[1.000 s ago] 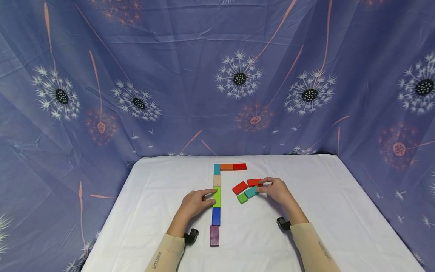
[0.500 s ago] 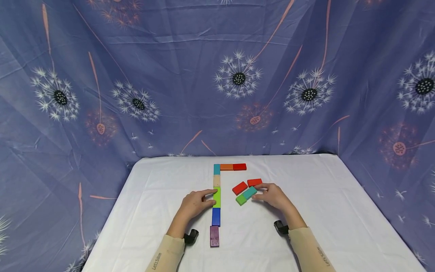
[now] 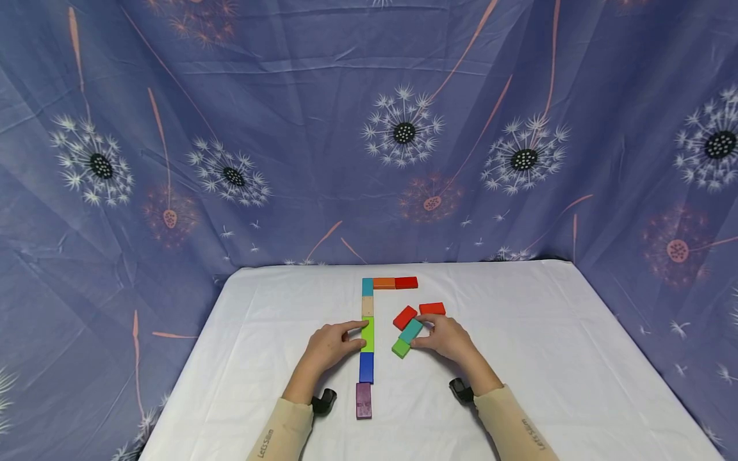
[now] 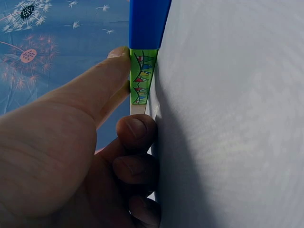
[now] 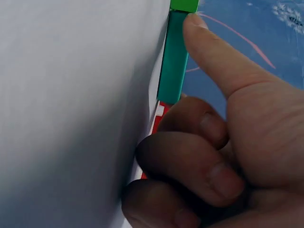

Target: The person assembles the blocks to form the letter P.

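Note:
My left hand [image 3: 330, 347] rests thumb and index fingertip on the lime green block [image 3: 368, 334], one tip toward each end. In the left wrist view the thumb lies by the joint between the blue block [image 4: 148, 21] and the patterned green block [image 4: 142, 78]. With my right hand [image 3: 446, 338] I hold a teal block [image 3: 411, 331] between thumb and index finger. A small green block [image 3: 401, 347] sits against its near end. The teal block [image 5: 172, 57] and the thumb at its end show in the right wrist view; the index fingertip is mostly hidden.
A purple block [image 3: 364, 401], a wooden block [image 3: 368, 306] and a light blue block [image 3: 368, 286] continue the left column. Orange [image 3: 384, 283] and dark red [image 3: 406, 282] blocks run right from its top. Two red blocks [image 3: 405, 317] lie beyond my right hand on white cloth [image 3: 277, 307].
My right hand has moved left and toward me, sliding and turning the teal block with the small green one. The nearer red block has shifted slightly. The left hand stays put.

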The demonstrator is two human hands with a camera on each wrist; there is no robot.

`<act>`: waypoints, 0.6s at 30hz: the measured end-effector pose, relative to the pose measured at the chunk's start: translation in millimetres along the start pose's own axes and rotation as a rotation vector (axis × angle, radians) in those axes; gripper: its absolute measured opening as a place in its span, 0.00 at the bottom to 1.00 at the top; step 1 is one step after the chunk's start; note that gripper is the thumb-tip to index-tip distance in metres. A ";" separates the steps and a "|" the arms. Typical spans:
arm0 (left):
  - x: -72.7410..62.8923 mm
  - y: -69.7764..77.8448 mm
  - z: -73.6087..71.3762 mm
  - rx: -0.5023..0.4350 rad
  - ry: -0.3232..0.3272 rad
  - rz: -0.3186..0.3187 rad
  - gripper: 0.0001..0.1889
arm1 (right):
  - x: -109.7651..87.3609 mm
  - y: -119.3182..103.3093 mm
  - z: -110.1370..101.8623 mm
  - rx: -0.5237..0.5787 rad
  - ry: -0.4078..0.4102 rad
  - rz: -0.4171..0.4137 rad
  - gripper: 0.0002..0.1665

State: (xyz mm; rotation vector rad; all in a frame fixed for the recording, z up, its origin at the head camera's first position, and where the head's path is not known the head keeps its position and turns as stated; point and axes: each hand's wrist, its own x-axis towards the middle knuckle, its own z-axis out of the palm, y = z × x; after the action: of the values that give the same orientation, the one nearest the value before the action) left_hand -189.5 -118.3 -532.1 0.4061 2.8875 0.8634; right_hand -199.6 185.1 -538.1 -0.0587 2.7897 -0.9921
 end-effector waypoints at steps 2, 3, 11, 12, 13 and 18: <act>0.3 0.0 0.5 0.000 -0.001 -0.001 0.25 | -0.5 -2.8 2.2 -0.029 0.009 0.001 0.42; 0.4 0.0 0.7 -0.001 -0.002 -0.003 0.25 | -1.1 -4.3 3.1 -0.048 0.018 0.000 0.42; 0.0 0.7 0.3 -0.001 -0.004 0.000 0.25 | -5.5 -13.5 8.7 -0.151 0.069 -0.013 0.49; 0.1 0.7 0.2 -0.001 -0.005 0.000 0.25 | -5.1 -13.7 9.0 -0.158 0.075 -0.012 0.48; 0.2 0.5 0.3 0.001 -0.005 -0.001 0.25 | -4.8 -13.8 9.2 -0.163 0.081 -0.011 0.48; 0.1 0.6 1.0 0.003 -0.006 0.005 0.25 | -3.2 -11.9 7.8 -0.161 0.093 -0.003 0.44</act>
State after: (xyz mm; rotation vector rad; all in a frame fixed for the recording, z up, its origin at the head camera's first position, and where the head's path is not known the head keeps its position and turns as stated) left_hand -189.3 -117.3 -532.6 0.4160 2.8843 0.8566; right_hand -195.3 171.3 -536.1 -0.0385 2.9498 -0.7881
